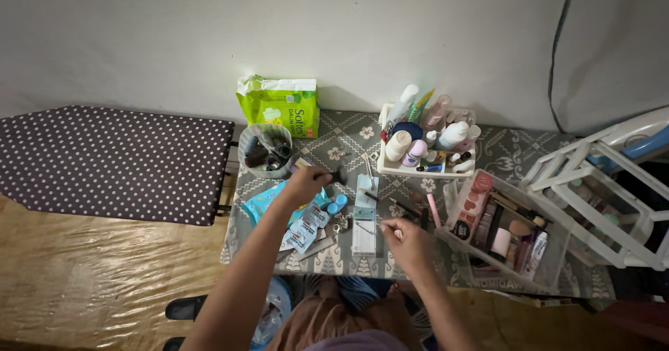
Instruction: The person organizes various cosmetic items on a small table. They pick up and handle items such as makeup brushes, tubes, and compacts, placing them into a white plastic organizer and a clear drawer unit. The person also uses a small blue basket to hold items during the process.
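1. Holding one small dark brush [339, 177] in my left hand [304, 184], fingers closed round its handle, over the upper middle of the patterned grey mat [348, 142].
2. My right hand [405, 239] pinches one thin stick-like item [385, 225], too small to identify, at the near edge of the mat.
3. One pale blue rectangular card [365, 191] lies between my hands; one white card [363, 238] lies just below it.
4. Two small blue round caps [337, 204] sit beside the blue card, near one cluster of white-and-blue sachets [304, 231]; their exact count I cannot tell.
5. One clear round tub [265, 150] of dark small items stands left of the brush.
6. One green packet [279, 105] leans at the wall behind the tub.
7. One white tray [426, 170] holds upright bottles and tubes, crowded; I cannot count them.
8. One clear bin [550, 260] at the right edge holds palettes and brushes.
9. One white plastic rack [599, 197] stands beyond the bin, hemming the right side.
10. One dotted dark ironing board [111, 163] borders the left edge of the mat.
11. Open room: bare mat shows between tub and tray, and behind the tray toward the wall; the near strip by my right hand is narrow.
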